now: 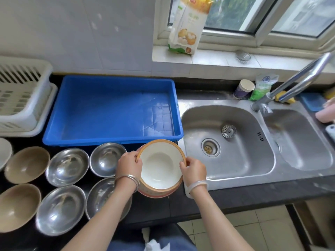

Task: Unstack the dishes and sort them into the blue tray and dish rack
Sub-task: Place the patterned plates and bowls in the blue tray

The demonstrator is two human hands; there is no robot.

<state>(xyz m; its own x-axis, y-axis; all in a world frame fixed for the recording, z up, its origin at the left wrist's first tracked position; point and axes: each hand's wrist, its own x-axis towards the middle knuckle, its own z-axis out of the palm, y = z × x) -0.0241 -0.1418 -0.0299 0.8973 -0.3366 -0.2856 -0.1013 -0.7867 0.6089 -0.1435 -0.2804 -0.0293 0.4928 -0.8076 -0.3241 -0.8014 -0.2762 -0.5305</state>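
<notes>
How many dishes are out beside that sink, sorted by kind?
Steel bowls: 4
Brown bowls: 2
Orange-rimmed bowls, stacked, gripped by left hand and right hand: at least 2
Pale dish, cut off at the left edge: 1
Total: at least 9

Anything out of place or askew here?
The strainer lies on the sink floor, beside the open drain rather than in it. The paper cup behind the sink seems tilted. The bowl held by left hand and right hand looks intact.
</notes>
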